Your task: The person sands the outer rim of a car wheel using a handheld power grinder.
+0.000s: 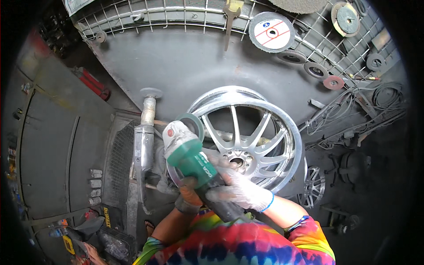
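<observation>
A green and black angle grinder (pixel 187 157) with a dusty grey head is held in front of me, its round disc (pixel 192 125) at the upper end. My right hand (pixel 236 192), in a white knitted glove, grips the grinder body from the right. My left hand (pixel 189 196), in an orange and grey glove, is closed around its left side below the head. A silver multi-spoke wheel rim (pixel 286 138) lies just beyond and under the grinder; part of it is hidden by the tool and my hands.
A wire grid (pixel 176 17) with abrasive discs (pixel 271 42) runs along the back. A silver tool with a disc (pixel 143 150) stands at left. Cables (pixel 380 97) hang at right, above another rim (pixel 312 187). Tool cases (pixel 115 242) sit at lower left, a red object (pixel 88 81) farther back.
</observation>
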Tool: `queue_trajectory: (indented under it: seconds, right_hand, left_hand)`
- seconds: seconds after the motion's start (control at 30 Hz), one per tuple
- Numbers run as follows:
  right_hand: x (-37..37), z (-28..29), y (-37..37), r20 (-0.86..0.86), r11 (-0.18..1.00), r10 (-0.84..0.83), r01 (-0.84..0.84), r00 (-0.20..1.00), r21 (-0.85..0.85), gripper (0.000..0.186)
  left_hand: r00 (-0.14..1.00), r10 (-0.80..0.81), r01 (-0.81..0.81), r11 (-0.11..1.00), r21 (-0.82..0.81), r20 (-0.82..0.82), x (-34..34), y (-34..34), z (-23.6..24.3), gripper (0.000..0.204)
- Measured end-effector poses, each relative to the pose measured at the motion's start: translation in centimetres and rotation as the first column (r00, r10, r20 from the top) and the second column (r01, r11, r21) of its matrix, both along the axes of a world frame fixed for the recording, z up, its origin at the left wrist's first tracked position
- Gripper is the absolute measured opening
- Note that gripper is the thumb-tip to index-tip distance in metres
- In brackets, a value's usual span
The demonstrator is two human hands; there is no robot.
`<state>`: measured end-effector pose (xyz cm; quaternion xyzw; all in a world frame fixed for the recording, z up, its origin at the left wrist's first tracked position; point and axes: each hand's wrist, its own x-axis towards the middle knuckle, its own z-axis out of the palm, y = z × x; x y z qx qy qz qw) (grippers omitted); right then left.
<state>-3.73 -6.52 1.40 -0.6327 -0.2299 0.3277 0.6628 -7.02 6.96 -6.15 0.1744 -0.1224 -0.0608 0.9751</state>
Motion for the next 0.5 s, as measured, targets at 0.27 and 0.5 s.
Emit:
queue_trajectory:
  seconds: [0.27, 0.5]
  right_hand:
    - [-1.7, -1.3, -3.4, -0.449, 0.937, -0.242, 0.328, 0.860, 0.124, 0.063]
    - [-4.1, -2.5, -4.8, -0.698, 0.598, -0.315, 0.706, 0.643, 0.381, 0.068]
  left_hand:
    - [0.941, -0.272, 0.289, 0.955, 0.061, -0.204, 3.8, -1.6, 2.2, 0.059]
    - [0.771, -0.621, 0.626, 0.700, 0.344, -0.141, 9.2, -5.9, 5.8, 0.048]
